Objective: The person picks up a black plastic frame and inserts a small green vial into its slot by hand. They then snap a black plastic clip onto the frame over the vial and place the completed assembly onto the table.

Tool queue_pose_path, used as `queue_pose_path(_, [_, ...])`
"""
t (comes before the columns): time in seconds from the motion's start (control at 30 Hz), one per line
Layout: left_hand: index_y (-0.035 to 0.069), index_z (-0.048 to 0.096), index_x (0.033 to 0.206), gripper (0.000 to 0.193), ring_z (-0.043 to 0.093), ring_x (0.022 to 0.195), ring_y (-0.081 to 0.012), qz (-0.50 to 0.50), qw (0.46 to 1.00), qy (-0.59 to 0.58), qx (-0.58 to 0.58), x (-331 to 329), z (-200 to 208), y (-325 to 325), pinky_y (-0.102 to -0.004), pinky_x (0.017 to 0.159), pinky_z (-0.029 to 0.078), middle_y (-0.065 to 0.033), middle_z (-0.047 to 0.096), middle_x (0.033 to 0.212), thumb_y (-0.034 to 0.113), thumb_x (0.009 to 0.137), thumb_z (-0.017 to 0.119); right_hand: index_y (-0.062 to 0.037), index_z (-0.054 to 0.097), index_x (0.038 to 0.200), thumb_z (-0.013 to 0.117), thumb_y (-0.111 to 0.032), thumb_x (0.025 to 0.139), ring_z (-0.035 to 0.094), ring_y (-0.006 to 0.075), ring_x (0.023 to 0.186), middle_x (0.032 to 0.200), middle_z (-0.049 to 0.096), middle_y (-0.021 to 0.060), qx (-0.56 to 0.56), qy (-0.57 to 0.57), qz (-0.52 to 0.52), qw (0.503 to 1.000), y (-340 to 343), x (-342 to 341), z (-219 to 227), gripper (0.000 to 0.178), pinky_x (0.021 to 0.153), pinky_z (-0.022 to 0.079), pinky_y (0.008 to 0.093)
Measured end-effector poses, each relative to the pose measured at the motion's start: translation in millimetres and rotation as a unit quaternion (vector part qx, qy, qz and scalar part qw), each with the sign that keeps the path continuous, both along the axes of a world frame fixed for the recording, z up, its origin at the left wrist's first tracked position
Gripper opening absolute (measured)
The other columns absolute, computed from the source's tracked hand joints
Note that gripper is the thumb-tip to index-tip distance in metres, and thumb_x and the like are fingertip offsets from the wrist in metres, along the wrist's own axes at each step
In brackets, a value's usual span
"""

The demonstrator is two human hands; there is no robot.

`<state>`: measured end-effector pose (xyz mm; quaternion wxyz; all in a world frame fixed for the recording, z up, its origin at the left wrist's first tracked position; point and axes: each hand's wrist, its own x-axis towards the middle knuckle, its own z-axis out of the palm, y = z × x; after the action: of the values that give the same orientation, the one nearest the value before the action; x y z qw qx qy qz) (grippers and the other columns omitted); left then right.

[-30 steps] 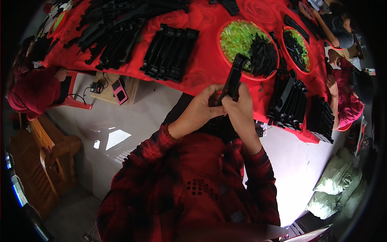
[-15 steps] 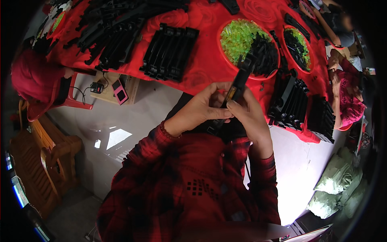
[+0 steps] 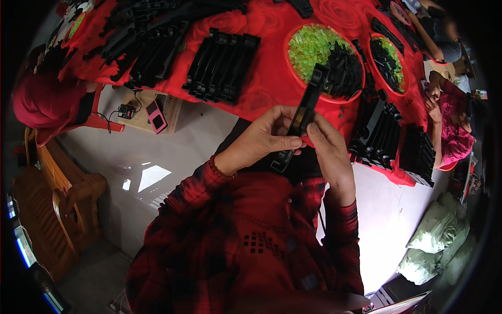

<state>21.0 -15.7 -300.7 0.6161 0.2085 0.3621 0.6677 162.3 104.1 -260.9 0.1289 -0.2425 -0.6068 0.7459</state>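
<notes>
**One black strip in hand, rows laid out**

Left hand [image 3: 256, 144] fingers pinch a black strip [image 3: 309, 97], amber insert [image 3: 299, 124] showing. Right hand [image 3: 332, 149] alongside; grip can't tell. Strip sits before the tabletop [image 3: 261, 97]. Looks partway: some strips rowed [image 3: 219, 65], others heaped [image 3: 146, 39] left. Near bowl [image 3: 286, 55]: yellow-green and black pieces; second bowl [image 3: 391, 91], same mix.

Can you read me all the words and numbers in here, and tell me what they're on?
Nothing can be read clearly.
Red shirt: faint marks above dark squares, too blurred to read.
Co-worker's pink top: dark marks, too small to read.
Black part in the left hand: no writing shows.
Red tablecloth: roses, no words I can see.
</notes>
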Motion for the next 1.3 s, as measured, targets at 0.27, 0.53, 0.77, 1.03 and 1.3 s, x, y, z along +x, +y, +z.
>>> queue_pose_path(0.27, [0.001, 0.04, 0.133, 0.054, 0.066, 0.108, -0.024, 0.015, 0.999, 0.044, 0.009, 1.6, -6.1, 2.4, -0.0407, 0.092, 0.058, -0.0131, 0.058, 0.122, -0.002, 0.089, 0.07, 0.0019, 0.049, 0.14, 0.049, -0.023, 0.106, 0.057, 0.0104, 0.105, 0.114, 0.063, 0.0036, 0.023, -0.001, -0.003, 1.0, 1.2, 0.7, -5.4, 0.042, 0.093, 0.045, 0.0254])
queue_pose_path(0.53, [-0.002, 0.041, 0.126, 0.047, 0.065, 0.108, -0.0218, 0.032, 0.995, 0.087, -0.022, 3.9, -3.2, 2.0, -0.0374, 0.091, 0.058, -0.0136, 0.056, 0.121, 0.0, 0.089, 0.071, 0.0026, 0.051, 0.136, 0.05, -0.023, 0.106, 0.054, 0.0083, 0.097, 0.105, 0.06, 0.001, -0.014, -0.001, -0.012, 1.0, 1.3, -0.7, -14.5, 0.04, 0.088, 0.045, 0.024])
queue_pose_path(0.77, [-0.004, 0.039, 0.125, 0.047, 0.065, 0.101, -0.0195, 0.058, 0.991, 0.084, -0.086, 9.2, -10.5, -0.2, -0.0354, 0.088, 0.058, -0.014, 0.056, 0.114, 0.005, 0.091, 0.07, 0.0008, 0.058, 0.125, 0.048, -0.023, 0.106, 0.05, 0.0065, 0.089, 0.094, 0.055, -0.0027, -0.077, -0.013, -0.005, 0.997, 1.7, -6.9, -41.1, 0.031, 0.08, 0.044, 0.0231])
queue_pose_path(1.03, [-0.005, 0.04, 0.124, 0.045, 0.064, 0.097, -0.0194, 0.057, 0.987, 0.083, -0.129, 10.2, -29.1, -1.9, -0.0338, 0.081, 0.055, -0.0139, 0.06, 0.107, 0.015, 0.094, 0.068, -0.0012, 0.06, 0.106, 0.043, -0.025, 0.107, 0.058, 0.0123, 0.081, 0.091, 0.06, 0.0033, -0.126, -0.051, 0.035, 0.99, 4.8, -5.9, -66.7, 0.03, 0.074, 0.05, 0.0285])
queue_pose_path(1.3, [-0.003, 0.044, 0.122, 0.041, 0.063, 0.089, -0.0173, 0.083, 0.982, 0.087, -0.142, 15.2, -36.7, -1.8, -0.0289, 0.072, 0.053, -0.0116, 0.06, 0.105, 0.021, 0.096, 0.065, -0.0014, 0.06, 0.111, 0.043, -0.025, 0.107, 0.062, 0.0142, 0.087, 0.097, 0.064, 0.0052, -0.028, -0.065, -0.024, 0.997, 13.5, 1.0, -80.9, 0.029, 0.081, 0.05, 0.0303])
